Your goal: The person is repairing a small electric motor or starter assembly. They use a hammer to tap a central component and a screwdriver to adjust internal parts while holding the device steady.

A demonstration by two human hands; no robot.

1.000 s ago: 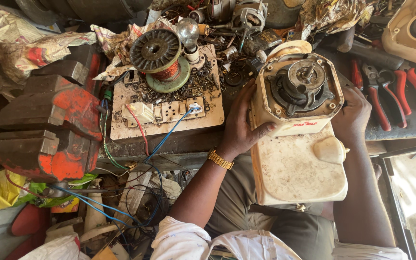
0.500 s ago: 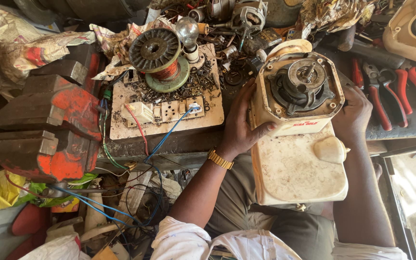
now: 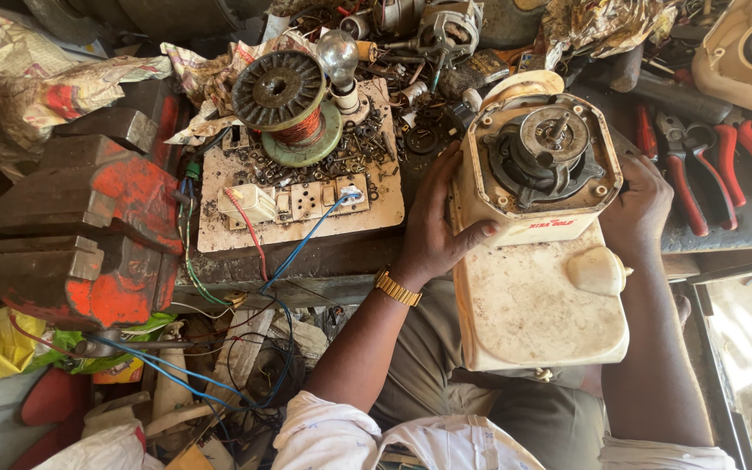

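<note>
A cream plastic appliance base (image 3: 537,305) rests on my lap against the bench edge, with its open end showing a dark motor (image 3: 543,150) and shaft. My left hand (image 3: 435,228) grips its left side, thumb across the front face; a gold watch sits on that wrist. My right hand (image 3: 641,204) clasps its right side, fingers behind the housing. A cream knob (image 3: 595,270) sticks out of the housing's flat face near my right hand.
A board (image 3: 302,222) with switches, sockets, a bulb (image 3: 339,59) and a copper wire spool (image 3: 287,104) lies on the bench to the left. An orange vice (image 3: 89,226) stands far left. Red-handled pliers (image 3: 715,165) lie right. Loose wires hang below the bench edge.
</note>
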